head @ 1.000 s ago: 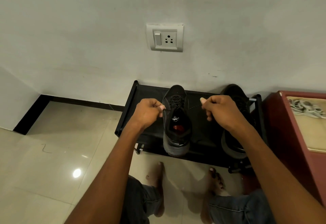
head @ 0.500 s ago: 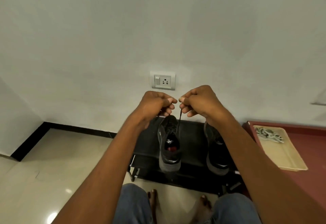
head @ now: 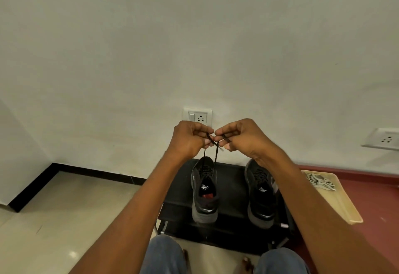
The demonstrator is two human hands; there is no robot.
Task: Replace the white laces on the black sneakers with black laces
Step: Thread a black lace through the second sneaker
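1. 1 second ago the 2 hands were low and wide apart, each pulling 1 end of the black lace (head: 215, 155) out to the side. Now the left hand (head: 190, 139) and the right hand (head: 239, 135) have come up high and meet in front of the wall socket (head: 198, 118).
2. The left hand's fingers are curled tight and pinch 1 end of the lace. The right hand's fingers are curled tight and pinch the other end. The 2 ends cross just between the hands.
3. I think this means the lace is through the holes and the person is checking that both ends are the same length, or starting a knot. I cannot tell which.
4. The left sneaker (head: 205, 189) sits on the black shoe rack (head: 231, 189), right under the hands. Its long way runs from the person to the wall: toe at the wall, heel toward the person. The lace goes nearly straight up from it.
5. The right sneaker (head: 260, 194) stands just beside it and points the same way. It looks laced in black too.
6. The white laces (head: 319, 181) lie in a tray (head: 343, 207) off to the right, well apart from the shoes.
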